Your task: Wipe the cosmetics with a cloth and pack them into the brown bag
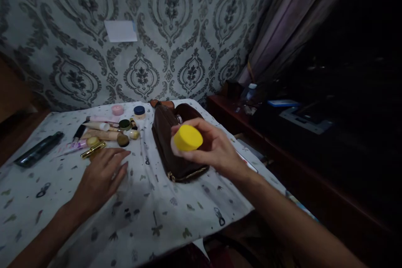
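Note:
My right hand [218, 148] grips a small jar with a yellow lid [188, 138] between thumb and fingers, held up in front of a brown toiletry bag [166, 146]. The bag stands on the cloth with its flap folded back and a zip along its lower edge. My left hand [101, 176] lies over the cloth, fingers stretched out and holding nothing. Just beyond its fingers is a gold tube [93, 150]. Around that lie several cosmetics, among them a brown-topped brush [123, 140], a white-capped tube [97, 126] and a dark round jar [124, 124].
A blue-lidded jar [139, 112] and a pink jar [117, 110] stand farther back. At the left lies a dark green bottle [39, 149]. The patterned tablecloth [150, 213] reaches the patterned wall [169, 29]. A dark red shelf [226, 113] runs along the right.

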The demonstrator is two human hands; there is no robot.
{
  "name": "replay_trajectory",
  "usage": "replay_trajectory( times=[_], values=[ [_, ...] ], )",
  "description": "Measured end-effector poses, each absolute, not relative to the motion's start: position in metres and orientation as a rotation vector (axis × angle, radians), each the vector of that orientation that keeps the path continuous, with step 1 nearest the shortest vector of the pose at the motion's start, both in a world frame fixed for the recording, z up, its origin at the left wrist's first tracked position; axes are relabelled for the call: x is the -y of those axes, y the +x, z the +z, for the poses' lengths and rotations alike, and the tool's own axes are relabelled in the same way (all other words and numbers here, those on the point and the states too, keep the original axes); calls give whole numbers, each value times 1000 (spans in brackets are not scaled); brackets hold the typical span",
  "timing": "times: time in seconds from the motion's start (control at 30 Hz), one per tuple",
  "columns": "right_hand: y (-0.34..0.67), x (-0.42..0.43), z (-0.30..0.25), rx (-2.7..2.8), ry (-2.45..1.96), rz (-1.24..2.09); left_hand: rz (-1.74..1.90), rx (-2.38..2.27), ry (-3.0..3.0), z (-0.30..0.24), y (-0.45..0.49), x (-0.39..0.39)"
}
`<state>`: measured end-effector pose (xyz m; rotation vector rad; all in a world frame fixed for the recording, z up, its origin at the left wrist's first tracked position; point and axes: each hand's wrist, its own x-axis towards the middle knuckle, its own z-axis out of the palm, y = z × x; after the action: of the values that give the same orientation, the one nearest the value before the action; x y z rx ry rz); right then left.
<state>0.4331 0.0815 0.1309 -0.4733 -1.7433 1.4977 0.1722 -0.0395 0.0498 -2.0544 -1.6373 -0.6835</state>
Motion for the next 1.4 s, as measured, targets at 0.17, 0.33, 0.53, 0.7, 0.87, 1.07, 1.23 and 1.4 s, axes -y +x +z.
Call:
replay_trajectory(
  times=[0.17,0.33,0.53,0.7,0.87,1.07,1.23,1.4],
  values=[
    [462,-119,139,2014,-600,967,-655,1172,-2242,70,240,13],
    [470,-138,131,2302,-635,639,-541,1112,-2336,70,272,-13],
    [466,-154,135,2507,-570,683,-511,1116,-2332,52,265,-19],
    [454,-166,132,2805,-548,586,-581,1105,-2324,48,265,-20],
    [441,-171,126,3117,-488,403,-617,1147,-2306,43,266,-20],
    [433,-166,121,3384,-516,152,-625,1132,-2295,40,265,-20],
    [429,-161,113,3439,-504,-18,-613,1121,-2306,41,266,-21],
    [427,-158,105,3498,-446,-64,-631,1138,-2304,42,266,-19]
  ],
)
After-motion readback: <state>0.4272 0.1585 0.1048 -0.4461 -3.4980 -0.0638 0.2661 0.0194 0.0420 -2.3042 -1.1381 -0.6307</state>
